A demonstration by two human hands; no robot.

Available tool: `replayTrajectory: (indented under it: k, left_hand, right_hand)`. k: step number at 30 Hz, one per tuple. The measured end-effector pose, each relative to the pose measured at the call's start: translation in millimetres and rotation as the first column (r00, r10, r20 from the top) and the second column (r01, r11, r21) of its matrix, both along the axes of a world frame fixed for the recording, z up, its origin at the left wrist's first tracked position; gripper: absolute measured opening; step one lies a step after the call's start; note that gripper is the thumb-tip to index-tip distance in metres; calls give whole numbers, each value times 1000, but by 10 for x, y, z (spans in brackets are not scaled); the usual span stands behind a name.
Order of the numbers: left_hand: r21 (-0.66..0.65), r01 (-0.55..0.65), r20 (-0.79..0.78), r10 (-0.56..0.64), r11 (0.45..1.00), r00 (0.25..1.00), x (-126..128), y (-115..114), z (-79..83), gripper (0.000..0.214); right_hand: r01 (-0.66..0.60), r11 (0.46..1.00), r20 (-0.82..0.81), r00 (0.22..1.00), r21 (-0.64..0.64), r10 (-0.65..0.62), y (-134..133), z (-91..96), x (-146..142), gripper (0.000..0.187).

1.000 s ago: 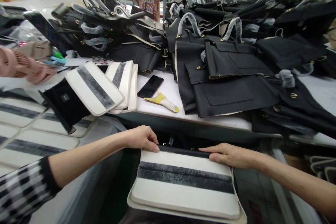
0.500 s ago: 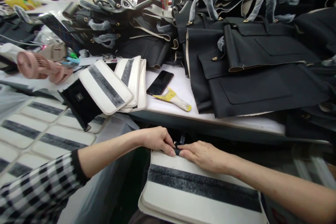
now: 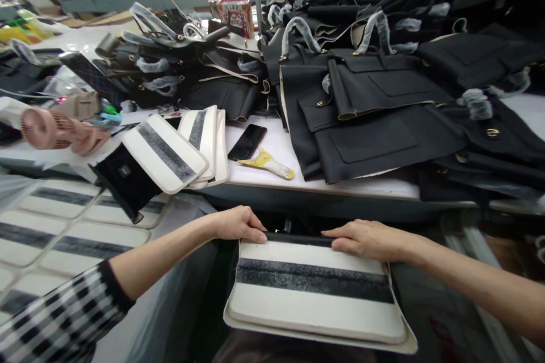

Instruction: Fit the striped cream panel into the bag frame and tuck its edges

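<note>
A cream padded pouch (image 3: 315,300) with a dark grey stripe lies flat in front of me, below the table edge. A black strip (image 3: 298,239) runs along its far edge. My left hand (image 3: 238,223) pinches the left end of that strip, fingers closed on it. At the strip's right part, my right hand (image 3: 368,239) lies with fingers pressed down together on it.
Several matching cream striped pouches (image 3: 166,150) lie stacked on the white table (image 3: 323,184) with a black pouch (image 3: 123,178), a black phone (image 3: 247,142) and a yellow-handled tool (image 3: 266,163). Black bag panels (image 3: 374,119) are heaped at right. More pouches (image 3: 51,238) and a pink fan (image 3: 55,130) sit at left.
My right hand has slid to the right along the black strip, away from my left hand. The left hand has stayed at the strip's left end.
</note>
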State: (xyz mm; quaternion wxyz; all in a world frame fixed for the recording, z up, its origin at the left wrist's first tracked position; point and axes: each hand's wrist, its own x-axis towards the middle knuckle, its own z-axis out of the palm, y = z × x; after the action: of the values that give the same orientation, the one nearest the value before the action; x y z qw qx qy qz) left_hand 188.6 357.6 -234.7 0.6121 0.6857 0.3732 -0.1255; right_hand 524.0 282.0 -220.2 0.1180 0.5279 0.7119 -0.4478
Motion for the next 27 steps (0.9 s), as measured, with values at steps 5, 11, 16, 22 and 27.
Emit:
replayTrajectory:
  k: [5,11,16,22,27]
  left_hand:
    - [123,46,-36,-42,991,998,54,-63,73,41]
    - [296,98,-206,-37,950,978,309,-160,190,48]
    - [367,174,-304,-59,914,951,518,-239,291,50]
    - [376,187,-360,-43,908,932,704,-340,278,64]
    - [589,108,-250,53,801,967,681,-655,310,58]
  right_hand:
    - [73,997,-27,997,9,-73,-159,30,272,50]
    - [45,998,-103,994,40,-41,-167,-36,78,52]
    - [14,993,-31,999,114,-11,-172,-20,-101,49]
    - [163,972,-70,986,168,-153,-229,2,-262,33]
    - [541,800,-306,832,258,-463,-404,-84,-69,39]
